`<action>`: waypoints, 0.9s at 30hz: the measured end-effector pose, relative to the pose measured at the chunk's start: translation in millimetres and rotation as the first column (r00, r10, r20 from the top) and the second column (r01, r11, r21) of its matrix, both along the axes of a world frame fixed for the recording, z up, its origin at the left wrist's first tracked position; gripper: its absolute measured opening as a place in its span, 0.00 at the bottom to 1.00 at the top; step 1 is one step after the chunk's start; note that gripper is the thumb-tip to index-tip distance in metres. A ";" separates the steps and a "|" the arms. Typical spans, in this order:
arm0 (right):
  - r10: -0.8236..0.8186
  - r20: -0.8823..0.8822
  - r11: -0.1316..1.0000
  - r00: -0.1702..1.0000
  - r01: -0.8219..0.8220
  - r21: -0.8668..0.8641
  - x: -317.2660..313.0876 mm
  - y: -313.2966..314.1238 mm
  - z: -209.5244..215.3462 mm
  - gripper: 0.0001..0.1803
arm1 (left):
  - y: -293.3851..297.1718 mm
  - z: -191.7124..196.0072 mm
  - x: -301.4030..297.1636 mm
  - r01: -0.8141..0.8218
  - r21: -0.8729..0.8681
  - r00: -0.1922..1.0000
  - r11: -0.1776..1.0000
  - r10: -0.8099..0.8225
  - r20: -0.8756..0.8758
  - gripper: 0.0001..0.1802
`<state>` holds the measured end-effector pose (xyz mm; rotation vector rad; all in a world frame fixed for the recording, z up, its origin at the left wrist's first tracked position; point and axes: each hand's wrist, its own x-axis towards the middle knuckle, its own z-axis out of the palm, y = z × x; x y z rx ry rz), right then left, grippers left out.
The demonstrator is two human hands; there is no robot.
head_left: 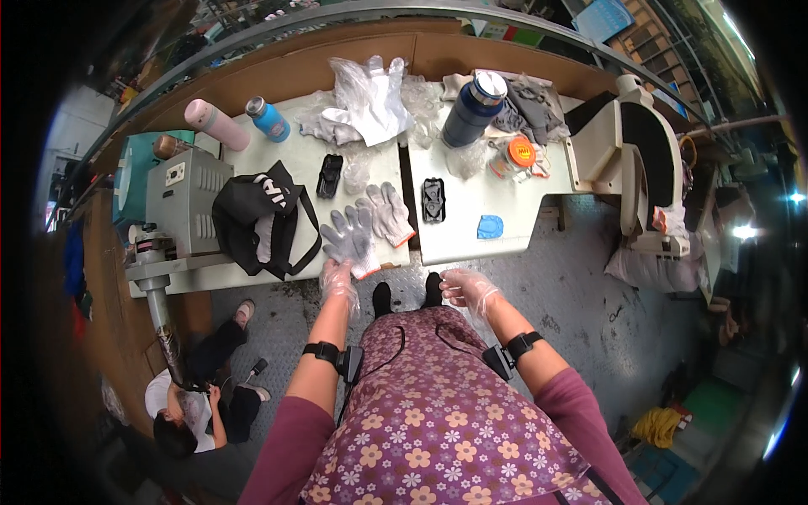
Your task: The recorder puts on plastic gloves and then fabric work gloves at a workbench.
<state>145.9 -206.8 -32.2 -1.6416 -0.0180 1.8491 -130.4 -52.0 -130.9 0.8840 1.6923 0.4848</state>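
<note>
While both hands hang just off the near edge of the bench (252,278), the view runs like this from left to right:

- A person crouches on the metal floor (572,295) at the lower left, beside a grey machine (181,202) that stands at the left end of the bench.
- A pink bottle (217,124) and a small blue bottle (268,119) lie at the back of the bench; nearer the front slumps a black bag (261,215).
- The left hand (338,282), covered in a thin clear plastic glove, is loosely spread and grasps nothing; its fingertips are just below the grey knit gloves (368,225), which lie at the front edge of the bench with orange cuffs toward the person. Whether the fingertips touch the nearest cuff I cannot tell.
- Behind those gloves sit a black case (329,175) and a heap of clear plastic gloves (370,97).
- The right hand (465,289), also in a clear glove, is half curled, empty, and apart from the bench.
- Beyond it lie a second black case (433,199), a blue pad (490,226), a dark blue flask (473,108) and an orange-lidded jar (522,152).
- A cream-coloured machine (631,160) closes the right end.
</note>
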 end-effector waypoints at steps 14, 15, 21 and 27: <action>0.156 -0.013 0.981 0.988 -0.153 0.116 30.2 26.0 -27.3 0.13 | 206.7 47.8 127.9 0.601 0.539 0.739 0.590 -0.153 -0.656 0.17; 0.173 0.022 0.979 0.985 -0.174 0.104 27.7 27.2 -27.0 0.14 | 224.9 43.9 136.9 0.683 0.533 0.679 0.499 -0.166 -0.715 0.20; 0.124 0.083 0.988 0.989 -0.131 0.078 5.3 29.6 -10.4 0.17 | 279.2 24.1 184.7 0.924 0.360 0.381 0.127 -0.267 -0.885 0.45; 0.009 0.136 1.000 0.991 -0.010 0.010 -15.0 40.4 -11.0 0.17 | 365.5 -4.2 186.0 0.926 0.263 0.363 0.269 -0.448 -0.817 0.19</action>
